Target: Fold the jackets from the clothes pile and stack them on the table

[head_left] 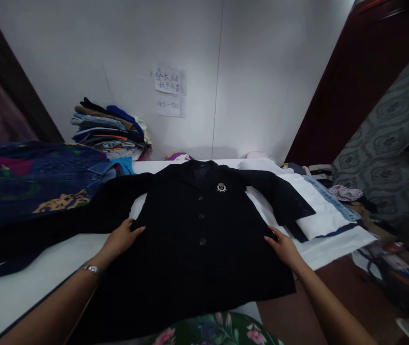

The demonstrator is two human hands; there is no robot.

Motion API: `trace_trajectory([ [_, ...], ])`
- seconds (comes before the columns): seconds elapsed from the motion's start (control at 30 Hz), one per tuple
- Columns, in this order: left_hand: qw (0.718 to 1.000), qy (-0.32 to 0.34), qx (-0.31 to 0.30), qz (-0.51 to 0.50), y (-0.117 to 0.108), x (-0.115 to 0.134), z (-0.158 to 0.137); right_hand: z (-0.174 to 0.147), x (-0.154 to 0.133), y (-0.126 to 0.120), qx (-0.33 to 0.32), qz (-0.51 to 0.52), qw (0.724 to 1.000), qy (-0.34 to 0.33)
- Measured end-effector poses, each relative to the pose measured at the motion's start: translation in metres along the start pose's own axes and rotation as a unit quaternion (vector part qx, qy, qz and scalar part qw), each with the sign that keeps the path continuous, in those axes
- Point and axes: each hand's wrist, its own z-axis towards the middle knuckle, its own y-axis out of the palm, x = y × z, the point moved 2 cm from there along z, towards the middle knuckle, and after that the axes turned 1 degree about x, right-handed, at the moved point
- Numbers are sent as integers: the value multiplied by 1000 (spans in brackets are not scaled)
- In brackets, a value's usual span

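Observation:
A black button-front jacket lies spread out, front side up, with its collar at the far end and a small crest badge on the chest. Its sleeves stretch out to both sides. My left hand grips the jacket's left side edge below the sleeve, thumb on top of the cloth. On the opposite edge, my right hand pinches the fabric between thumb and fingers. The lower hem hangs over the near edge of the white table, close to my floral clothing.
A patterned denim garment lies at the left, partly under the jacket sleeve. Behind it stands a stack of folded clothes. White folded cloth lies at the right. Handwritten paper signs hang on the wall; clutter fills the floor at right.

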Motion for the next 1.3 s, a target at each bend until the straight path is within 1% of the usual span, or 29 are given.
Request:
trace_trajectory([
  [0.1, 1000, 2, 5, 8, 2, -2, -12, -5, -3, -4, -4, -36, 999, -9],
  [0.17, 1000, -4, 4, 6, 0, -3, -23, -10, -6, -8, -25, -18, 999, 8],
  [0.23, 1000, -11, -6, 11, -2, -5, -36, -18, -7, -11, -49, 37, 997, 40],
  [0.3, 1000, -14, -15, 20, -3, -9, -50, -31, -8, -14, -71, 122, 987, 70],
  [0.37, 999, -21, -22, 24, -3, -14, -62, -45, -10, -16, -102, 212, 967, 93],
  [0.43, 999, -33, -33, 21, -2, -20, -72, -58, -12, -18, -128, 275, 946, 113],
  [0.47, 998, -38, -38, 18, -2, -22, -75, -62, -13, -19, -131, 291, 940, 122],
  [0.53, 999, -31, -41, 7, -2, -24, -80, -67, -15, -22, -117, 301, 936, 138],
  [0.63, 999, 4, -34, 1, -3, -24, -83, -66, -13, -26, -86, 256, 953, 140],
  [0.73, 999, 12, -36, 26, -2, -21, -87, -62, -6, -25, -85, 183, 973, 109],
  [0.83, 997, 2, -40, 59, -3, -16, -92, -61, 1, -25, -93, 120, 985, 86],
  [0.93, 995, 19, -35, 91, -10, -8, -100, -60, 1, -30, -102, -7, 993, 56],
  [1.0, 992, 38, -16, 123, -16, -2, -103, -58, -4, -34, -97, -107, 989, 23],
  [1.07, 987, 60, 16, 151, -20, 5, -101, -52, -16, -36, -79, -165, 983, -30],
  [1.13, 982, 90, 26, 164, -20, 15, -95, -43, -33, -33, -76, -165, 979, -96],
  [1.2, 978, 121, 7, 170, -17, 30, -86, -32, -54, -24, -98, -144, 972, -155],
  [1.3, 968, 168, -37, 185, -6, 57, -69, -10, -86, -4, -147, -134, 955, -219],
])
